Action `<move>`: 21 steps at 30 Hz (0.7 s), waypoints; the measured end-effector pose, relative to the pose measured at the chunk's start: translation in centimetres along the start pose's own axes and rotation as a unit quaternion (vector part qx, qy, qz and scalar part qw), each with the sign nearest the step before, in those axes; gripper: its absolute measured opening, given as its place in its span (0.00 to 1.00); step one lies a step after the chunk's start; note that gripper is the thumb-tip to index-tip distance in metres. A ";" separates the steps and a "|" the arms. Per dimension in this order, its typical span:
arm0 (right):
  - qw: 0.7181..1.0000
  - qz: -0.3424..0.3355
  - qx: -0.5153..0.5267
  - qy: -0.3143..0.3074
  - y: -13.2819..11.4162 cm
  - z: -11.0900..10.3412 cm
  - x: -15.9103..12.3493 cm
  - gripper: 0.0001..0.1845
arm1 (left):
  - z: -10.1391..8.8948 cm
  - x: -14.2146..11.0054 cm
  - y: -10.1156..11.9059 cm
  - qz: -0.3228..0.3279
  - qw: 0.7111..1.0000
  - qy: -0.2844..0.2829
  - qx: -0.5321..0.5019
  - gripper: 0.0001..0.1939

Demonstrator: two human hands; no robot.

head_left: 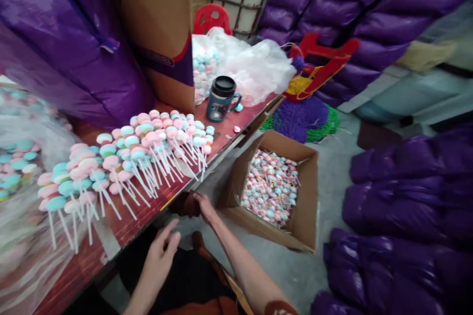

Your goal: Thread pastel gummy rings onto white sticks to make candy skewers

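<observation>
My left hand [160, 251] hovers just below the front edge of the red wooden table [111, 231], fingers stretched out and apart, holding nothing. My right hand [201, 205] reaches forward under the table edge with fingers curled onto a dark reddish-brown thing [185, 204] that I cannot make out. Rows of pink, blue and white lollipops [129, 157] on white sticks lie across the table above both hands.
An open cardboard box [306, 192] full of lollipops stands on the floor to the right. A dark lidded mug [220, 98] and a clear bag of candy [251, 64] sit at the table's far end. Purple bags [406, 206] pile up on the right.
</observation>
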State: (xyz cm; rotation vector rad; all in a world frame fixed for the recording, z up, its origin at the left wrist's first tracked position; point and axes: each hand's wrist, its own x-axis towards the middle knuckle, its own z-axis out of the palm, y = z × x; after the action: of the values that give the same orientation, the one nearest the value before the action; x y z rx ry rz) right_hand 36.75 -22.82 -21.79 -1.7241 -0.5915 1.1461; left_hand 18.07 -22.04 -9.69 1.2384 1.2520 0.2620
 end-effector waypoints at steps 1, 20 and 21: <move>0.999 -0.004 0.052 0.011 -0.5 -0.6 -1.0 0.26 | 1.1 1.2 0.2 -0.085 0.995 -0.005 -0.048 0.35; 0.989 -0.138 0.042 0.001 -10.7 -8.3 -12.3 0.18 | 2.7 5.3 4.9 0.183 0.978 0.062 0.080 0.26; 0.989 -0.132 0.052 -0.031 -10.9 -8.8 -12.6 0.19 | 2.9 5.2 5.1 0.181 0.980 0.059 0.055 0.26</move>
State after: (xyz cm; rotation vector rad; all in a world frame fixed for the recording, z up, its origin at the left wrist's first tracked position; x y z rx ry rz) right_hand 40.14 -31.88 -5.62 -1.4760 -0.7602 1.0265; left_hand 24.66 -17.88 -9.07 1.5640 1.1481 0.5433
